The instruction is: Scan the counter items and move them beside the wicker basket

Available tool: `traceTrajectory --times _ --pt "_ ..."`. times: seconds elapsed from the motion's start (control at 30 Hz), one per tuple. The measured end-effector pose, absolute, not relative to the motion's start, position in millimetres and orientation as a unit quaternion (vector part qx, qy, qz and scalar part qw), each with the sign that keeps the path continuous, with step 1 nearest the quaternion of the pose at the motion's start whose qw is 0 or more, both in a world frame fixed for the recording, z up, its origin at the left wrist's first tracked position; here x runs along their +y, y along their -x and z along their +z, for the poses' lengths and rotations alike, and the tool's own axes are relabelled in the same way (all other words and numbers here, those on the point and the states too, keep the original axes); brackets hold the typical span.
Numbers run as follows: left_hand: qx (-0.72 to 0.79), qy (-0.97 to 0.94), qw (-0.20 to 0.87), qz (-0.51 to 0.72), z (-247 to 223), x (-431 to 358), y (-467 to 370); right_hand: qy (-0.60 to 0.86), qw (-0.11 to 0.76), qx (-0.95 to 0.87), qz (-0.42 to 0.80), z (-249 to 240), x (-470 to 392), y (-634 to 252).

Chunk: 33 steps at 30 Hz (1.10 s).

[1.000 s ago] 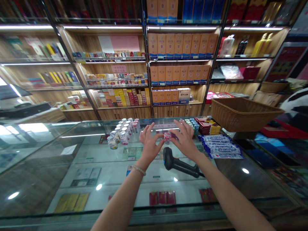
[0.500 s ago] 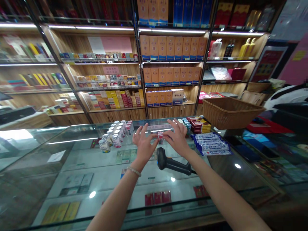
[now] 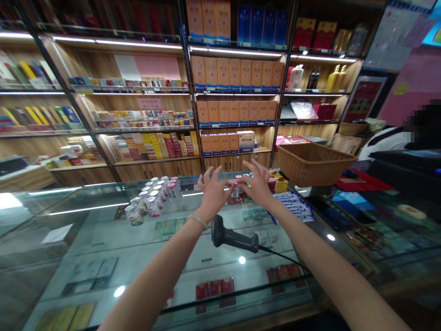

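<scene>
Both my hands reach over the glass counter. My left hand pinches one side of a small clear bottle with pink on it, other fingers raised. From the other side, my right hand pinches the same bottle, its upper fingers spread. Fingertips cover part of the bottle, so its label cannot be read. Nearer to me lies a black barcode scanner with its cable running right. Left of my hands, several similar small bottles with pale lids stand in rows.
Blue-and-white packets lie right of my hands, with red and yellow packs behind them. A brown basket stands farther right. Shelves of boxes line the back wall. Part of another person shows at the right edge.
My view has shifted, and the scanner and counter goods appear farther left. Both hands, still pinching the small bottle, have moved rightward over the counter, towards the packets.
</scene>
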<state>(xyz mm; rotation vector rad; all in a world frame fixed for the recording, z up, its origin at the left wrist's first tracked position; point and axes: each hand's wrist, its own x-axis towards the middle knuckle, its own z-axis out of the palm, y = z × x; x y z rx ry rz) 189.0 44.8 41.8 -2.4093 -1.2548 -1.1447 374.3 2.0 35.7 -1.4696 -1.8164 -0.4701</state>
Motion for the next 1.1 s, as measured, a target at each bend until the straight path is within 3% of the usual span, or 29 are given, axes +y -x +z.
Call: traceTrajectory --times 0.63,1.1 --pt "-0.384 0.871 0.137 -0.274 11 91 -227 0.600 0.336 -0.708 -0.161 -16 44 -404" --pt "-0.390 0.882 0.140 -0.222 1 103 -230 0.614 0.302 -0.694 -0.226 -43 58 -407"
